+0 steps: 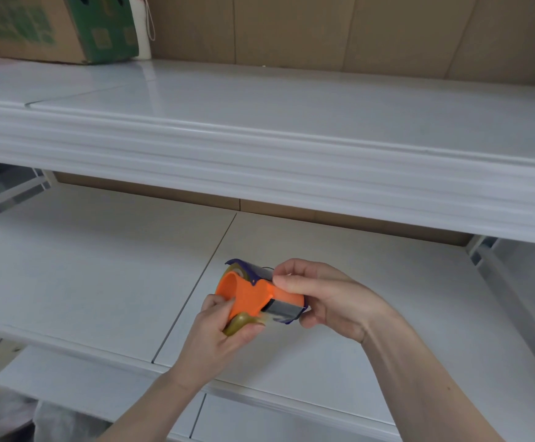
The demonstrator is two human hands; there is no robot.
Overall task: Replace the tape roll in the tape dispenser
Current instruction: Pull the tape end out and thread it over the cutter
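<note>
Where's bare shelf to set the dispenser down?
Lower shelf is bare left of the panel seam, and right of the hands too. Upper shelf is bare right of the box. Only that box corner is crowded.

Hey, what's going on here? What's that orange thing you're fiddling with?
A person holds an orange and purple tape dispenser in both hands above a white shelf. The left hand grips its lower end, where a roll of clear tape sits in the dispenser. The right hand holds the other end, with its fingers at the top edge. The roll seems to be in the dispenser already. A cardboard box stands on the upper shelf.
</note>
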